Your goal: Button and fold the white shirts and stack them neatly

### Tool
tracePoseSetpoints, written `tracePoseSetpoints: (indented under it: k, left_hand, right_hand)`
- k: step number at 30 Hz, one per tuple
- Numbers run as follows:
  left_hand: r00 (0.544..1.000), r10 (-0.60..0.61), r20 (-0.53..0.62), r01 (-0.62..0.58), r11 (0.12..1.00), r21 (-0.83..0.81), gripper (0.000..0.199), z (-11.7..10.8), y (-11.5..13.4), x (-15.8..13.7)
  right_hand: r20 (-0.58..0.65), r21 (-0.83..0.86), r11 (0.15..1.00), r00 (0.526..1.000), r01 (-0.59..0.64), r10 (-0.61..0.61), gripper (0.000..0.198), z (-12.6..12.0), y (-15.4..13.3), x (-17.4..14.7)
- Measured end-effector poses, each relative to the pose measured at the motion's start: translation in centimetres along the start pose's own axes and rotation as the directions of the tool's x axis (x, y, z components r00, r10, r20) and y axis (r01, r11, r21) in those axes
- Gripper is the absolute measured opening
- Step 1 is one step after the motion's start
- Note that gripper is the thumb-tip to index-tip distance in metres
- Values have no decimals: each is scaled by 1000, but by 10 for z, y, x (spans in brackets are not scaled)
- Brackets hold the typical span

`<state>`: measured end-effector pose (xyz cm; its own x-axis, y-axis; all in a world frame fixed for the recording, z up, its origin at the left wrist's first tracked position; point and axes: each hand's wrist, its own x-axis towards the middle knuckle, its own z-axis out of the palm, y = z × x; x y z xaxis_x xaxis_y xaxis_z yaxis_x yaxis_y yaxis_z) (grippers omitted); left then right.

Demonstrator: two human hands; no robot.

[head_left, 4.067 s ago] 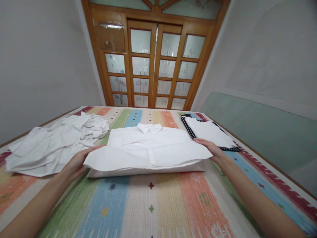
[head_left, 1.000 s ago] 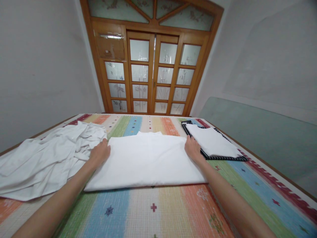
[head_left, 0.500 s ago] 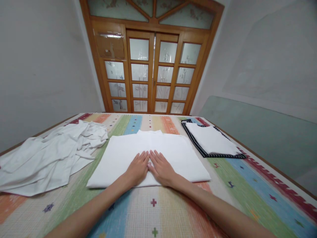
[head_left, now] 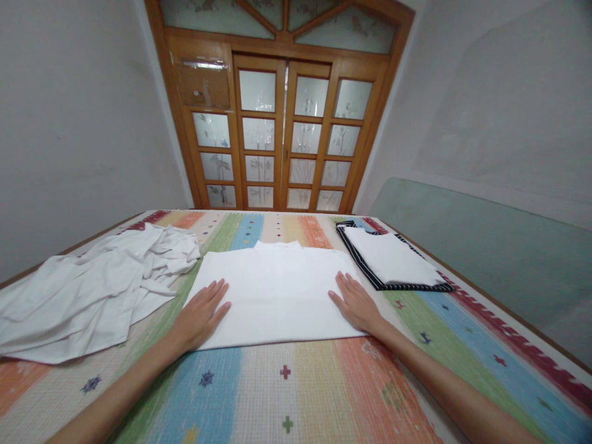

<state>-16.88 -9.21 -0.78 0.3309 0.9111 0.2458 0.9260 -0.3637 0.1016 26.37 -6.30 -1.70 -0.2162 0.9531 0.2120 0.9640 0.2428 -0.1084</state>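
Observation:
A folded white shirt [head_left: 277, 290] lies flat in front of me, its collar at the far edge. My left hand [head_left: 201, 314] rests open on the shirt's left side, palm down with the thumb apart. On the right side my right hand [head_left: 356, 302] also lies flat and open, its fingers pointing forward. Neither hand grips the cloth. Between them the shirt's surface looks smooth, with a faint crease down the middle.
To the left is a crumpled white garment [head_left: 106, 283]. A folded white piece [head_left: 393, 256] lies on a black striped one [head_left: 365, 265] at the back right. Everything sits on a colourful striped cover [head_left: 319, 382]. Beyond stand wooden glass-paned doors [head_left: 282, 135].
My hands have moved apart from the middle of the shirt, the left one to its left side and the right one to its right side. The shirt stays in place.

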Motion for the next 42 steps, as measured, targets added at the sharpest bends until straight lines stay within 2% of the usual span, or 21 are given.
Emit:
tracePoseSetpoints:
  k: [4, 7, 9, 13, 15, 17, 19, 23, 29, 34, 39, 42]
  left_hand:
    - [998, -52, 28, 51, 998, 44, 70, -4, -14, -18]
    - [994, -101, 40, 97, 991, 89, 73, -3, -3, -18]
    - [994, -94, 53, 90, 993, 75, 76, -1, 17, -12]
    - [991, 86, 102, -84, 996, -25, 69, 1, 78, 5]
    - [981, 166, 99, -161, 985, -53, 64, 3, 106, 9]
    - [973, 222, 63, -218, 974, -62, 59, 6, 125, 10]
    - [967, 251, 38, -249, 966, -65, 58, 7, 133, 7]
    - [958, 281, 47, -277, 957, -87, 57, 3, 124, -3]
    - [964, 246, 98, -233, 964, -127, 59, -3, 115, -16]
    - [959, 245, 143, -223, 963, -152, 58, -5, 122, -17]
    - [925, 347, 152, -312, 925, -217, 62, -9, 136, -16]
    - [916, 371, 153, -326, 910, -257, 65, -11, 142, -16]
  right_hand:
    - [40, -25, 999, 999, -32, 33, 79, -2, 7, 4]
    - [96, -18, 998, 993, -61, 62, 80, -5, -10, 13]
    - [137, 39, 999, 990, -27, 22, 77, -6, -30, 22]
    - [167, 221, 960, 963, 174, -213, 66, -5, -79, 48]
    - [167, 290, 929, 943, 231, -287, 64, -3, -100, 64]
    - [156, 319, 904, 925, 285, -347, 61, 0, -115, 79]
    - [169, 299, 900, 911, 316, -375, 60, 3, -124, 93]
    - [239, 210, 939, 917, 271, -319, 62, 5, -127, 112]
    - [256, 119, 981, 950, 151, -177, 63, 3, -114, 130]
    - [261, 80, 992, 959, 93, -111, 65, 4, -112, 140]
    - [245, 80, 994, 965, 79, -96, 65, 7, -115, 151]
    - [222, 77, 996, 972, 54, -70, 65, 10, -119, 161]
